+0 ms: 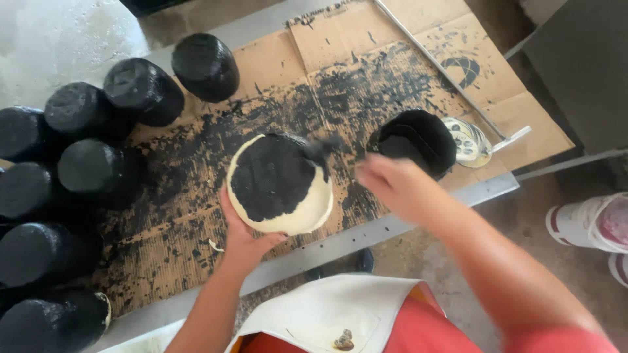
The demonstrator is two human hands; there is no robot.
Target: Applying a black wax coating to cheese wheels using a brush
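A: What did the left hand (pixel 239 238) hold?

B: A round cream-coloured pot, partly coated in black paint (pixel 280 184). It was supported from below, over the near edge of the paint-spattered brown cardboard sheet (pixel 366 72) that covered the bench (pixel 418 216). The grip was clamped on the pot's lower rim, with the fingers hidden beneath it. The black coat covered most of the upturned face; a cream crescent remained along the near and right sides.

A: And the right hand (pixel 389 183)?

B: It was blurred with motion, just right of the pot. A dark-tipped brush (pixel 322 149) extended from it and touched the pot's upper right edge. The grip appeared closed on the brush handle, though the blur hid the fingers.

A: What stood beside that hand?

B: A black, paint-filled round container (pixel 418 140), just beyond the hand. Touching its right side lay a round metal lid with a pale underside (pixel 468 140). A long thin metal rod (pixel 438 65) ran diagonally across the cardboard behind them.

A: What occupied the left side?

B: A cluster of fully black-painted round pots (pixel 85 170), set close together in rows from the far centre to the near left corner.

A: Anything off the bench?

B: A white shoe (pixel 579 222) on the floor at right.
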